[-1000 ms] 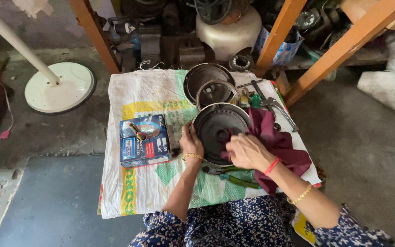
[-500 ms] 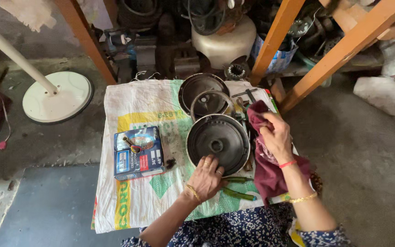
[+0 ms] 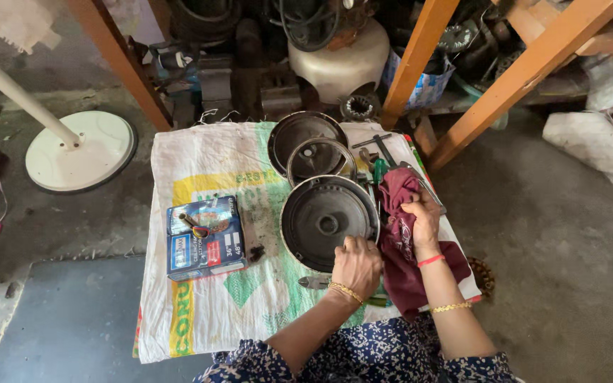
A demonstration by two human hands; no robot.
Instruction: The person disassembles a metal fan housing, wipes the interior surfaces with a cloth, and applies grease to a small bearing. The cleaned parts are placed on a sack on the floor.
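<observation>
Concrete floor, workshop corner; white woven sack [image 3: 207,312] spread flat as work surface, orange wooden frame legs [image 3: 533,67] behind, cluttered w/ motor parts. Your left hand [image 3: 356,266] is curled over the near rim of the dark round cover [image 3: 324,221], fingers closed on the edge, gripping it. Cover sits flat, centre of sack, hub facing up. Your right hand [image 3: 423,220] is closed on a maroon rag [image 3: 399,248], pressing it against the cover's right rim; rag hangs down over the sack's right edge. Just behind the cover: a metal ring [image 3: 321,159], touching or nearly so, and a second dark pan [image 3: 299,135] behind that. Screwdriver and other tools [image 3: 381,159] lie right of the ring, partly under the rag. Blue box [image 3: 203,237] lies left of cover, apart, small item on top, can't tell what. White round stand base [image 3: 79,150] on floor, far left, well apart.
</observation>
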